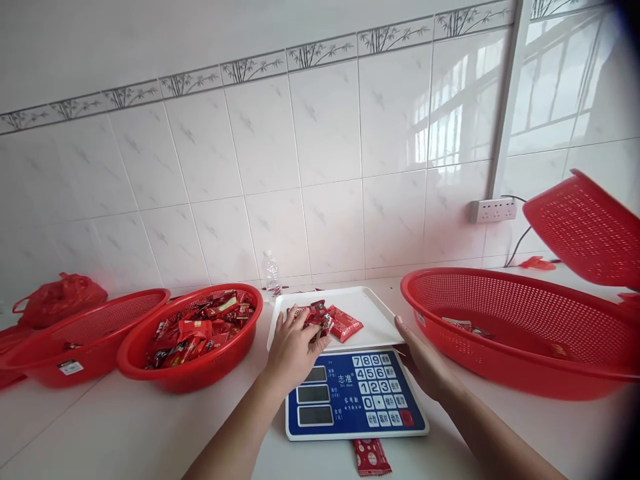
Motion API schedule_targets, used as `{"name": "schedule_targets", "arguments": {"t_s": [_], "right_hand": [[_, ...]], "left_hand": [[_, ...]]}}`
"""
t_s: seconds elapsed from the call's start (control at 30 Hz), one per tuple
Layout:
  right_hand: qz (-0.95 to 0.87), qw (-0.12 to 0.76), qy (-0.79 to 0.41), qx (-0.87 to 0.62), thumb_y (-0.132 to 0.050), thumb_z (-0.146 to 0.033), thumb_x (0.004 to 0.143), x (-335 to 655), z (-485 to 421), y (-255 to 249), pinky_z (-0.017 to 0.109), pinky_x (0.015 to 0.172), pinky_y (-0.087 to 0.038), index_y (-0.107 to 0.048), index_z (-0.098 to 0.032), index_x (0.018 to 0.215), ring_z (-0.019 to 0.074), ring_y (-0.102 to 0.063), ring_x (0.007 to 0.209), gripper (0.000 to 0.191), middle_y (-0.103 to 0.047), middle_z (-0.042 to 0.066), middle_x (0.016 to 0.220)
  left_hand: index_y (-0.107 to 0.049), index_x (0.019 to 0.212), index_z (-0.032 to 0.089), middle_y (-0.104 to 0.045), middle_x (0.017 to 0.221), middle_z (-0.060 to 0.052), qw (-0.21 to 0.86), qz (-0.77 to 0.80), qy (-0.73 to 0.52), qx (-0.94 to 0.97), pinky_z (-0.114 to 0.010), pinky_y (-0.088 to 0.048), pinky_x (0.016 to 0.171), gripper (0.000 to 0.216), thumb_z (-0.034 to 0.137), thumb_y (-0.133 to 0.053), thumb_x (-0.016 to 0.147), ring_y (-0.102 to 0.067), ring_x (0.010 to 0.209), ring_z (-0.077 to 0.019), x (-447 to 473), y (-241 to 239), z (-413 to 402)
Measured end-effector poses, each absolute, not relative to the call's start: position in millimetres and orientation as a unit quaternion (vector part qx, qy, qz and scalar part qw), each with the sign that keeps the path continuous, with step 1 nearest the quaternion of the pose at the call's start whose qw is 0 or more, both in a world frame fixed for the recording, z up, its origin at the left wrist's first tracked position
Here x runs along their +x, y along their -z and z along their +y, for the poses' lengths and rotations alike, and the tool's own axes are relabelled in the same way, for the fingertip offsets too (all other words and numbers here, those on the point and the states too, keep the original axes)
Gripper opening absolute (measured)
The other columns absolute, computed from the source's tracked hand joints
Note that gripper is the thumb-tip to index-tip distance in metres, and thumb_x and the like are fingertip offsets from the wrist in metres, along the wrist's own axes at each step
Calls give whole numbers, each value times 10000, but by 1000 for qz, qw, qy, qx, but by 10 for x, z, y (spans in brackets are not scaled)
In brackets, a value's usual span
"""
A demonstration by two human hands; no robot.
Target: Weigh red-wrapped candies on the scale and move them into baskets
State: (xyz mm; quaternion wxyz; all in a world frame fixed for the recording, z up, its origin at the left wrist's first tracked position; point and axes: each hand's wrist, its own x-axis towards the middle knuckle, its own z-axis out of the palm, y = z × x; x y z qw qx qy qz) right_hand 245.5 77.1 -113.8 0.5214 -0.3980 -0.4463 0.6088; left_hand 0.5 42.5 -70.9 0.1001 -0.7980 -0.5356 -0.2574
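Observation:
My left hand (295, 343) is on a small pile of shiny red wrapped snack packets (323, 320) on the white scale tray (375, 310), its fingers curved over and around some of them. A larger flat red packet (345, 325) lies just to the right of the pile. My right hand (423, 357) grips the tray's right edge, thumb on top and the other fingers partly hidden underneath. Below the tray is the scale's blue keypad panel (345, 380), its displays dark. Another red packet (371, 457) sticks out from under the scale's front edge.
Left of the scale stands a red basket (240, 360) full of wrapped snacks, beside another red basket (45, 373) and a red plastic bag (65, 297). A large red basket (465, 373) is at right, another tilted basket (580, 220) above it. A clear bottle (271, 273) stands by the wall.

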Motion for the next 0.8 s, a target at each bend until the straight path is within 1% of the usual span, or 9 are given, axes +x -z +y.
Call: {"name": "schedule_targets", "arguments": {"t_s": [0.07, 0.13, 0.2, 0.27, 0.37, 0.47, 0.57, 0.67, 0.8], "right_hand": [[-447, 519, -607, -402, -496, -547, 854, 2453, 767, 1131, 375, 789, -514, -581, -202, 1181, 281, -661, 948, 483, -730, 83, 963], [-446, 522, -605, -403, -490, -540, 860, 2450, 771, 1131, 372, 786, -516, -583, -207, 1177, 278, -661, 952, 469, -728, 79, 980], [-444, 525, -605, -402, -483, -533, 867, 2448, 780, 1136, 363, 794, -514, -582, -210, 1178, 271, -656, 970, 459, -723, 74, 1004], [-439, 527, -607, -402, -473, -517, 879, 2447, 789, 1144, 356, 807, -512, -576, -213, 1187, 263, -649, 991, 445, -719, 70, 1020], [-433, 526, -612, -402, -460, -496, 895, 2448, 794, 1154, 360, 832, -506, -565, -217, 1201, 256, -642, 1010, 427, -719, 66, 1023], [-439, 529, -606, -400, -475, -501, 887, 2447, 785, 1150, 362, 843, -505, -578, -220, 1185, 256, -644, 1008, 423, -725, 64, 1002], [-444, 532, -595, -406, -491, -500, 877, 2440, 763, 1127, 357, 821, -517, -589, -219, 1170, 258, -650, 995, 418, -729, 70, 984], [-447, 526, -599, -407, -486, -492, 879, 2434, 744, 1101, 368, 806, -527, -590, -220, 1166, 263, -652, 993, 409, -726, 81, 995], [-450, 531, -591, -409, -493, -498, 872, 2439, 744, 1096, 375, 814, -528, -609, -225, 1128, 262, -653, 991, 392, -728, 77, 980]], "left_hand": [[-671, 1036, 229, -552, 1306, -71, 141, -526, 284, -789, -575, -279, 1057, 326, 369, -394, 935, -370, 1302, -312, 1, 753, 410], [-654, 1058, 210, -579, 1268, -73, 175, -508, 307, -786, -564, -281, 1065, 298, 305, -400, 935, -402, 1280, -294, 3, 789, 373], [-602, 1167, 207, -564, 1285, -87, 198, -478, 312, -797, -574, -274, 1068, 322, 326, -416, 932, -400, 1282, -294, 18, 813, 318], [-549, 1248, 241, -530, 1328, -89, 207, -443, 298, -820, -596, -260, 1065, 377, 393, -439, 922, -375, 1301, -304, 41, 829, 266], [-571, 1228, 293, -541, 1321, -84, 192, -423, 270, -843, -600, -263, 1060, 379, 454, -448, 907, -392, 1297, -305, 65, 858, 228], [-578, 1222, 273, -580, 1278, -89, 174, -435, 259, -845, -577, -280, 1063, 382, 447, -420, 921, -450, 1258, -285, 62, 895, 234], [-564, 1234, 238, -580, 1275, -97, 173, -439, 265, -841, -570, -279, 1068, 401, 442, -416, 923, -468, 1241, -278, 54, 922, 246], [-589, 1189, 214, -607, 1223, -94, 173, -437, 281, -837, -559, -294, 1066, 371, 419, -440, 919, -512, 1189, -265, 59, 929, 247], [-651, 1011, 191, -656, 1060, -73, 177, -432, 322, -824, -548, -328, 1046, 274, 368, -464, 917, -577, 1067, -235, 62, 930, 258]]}}
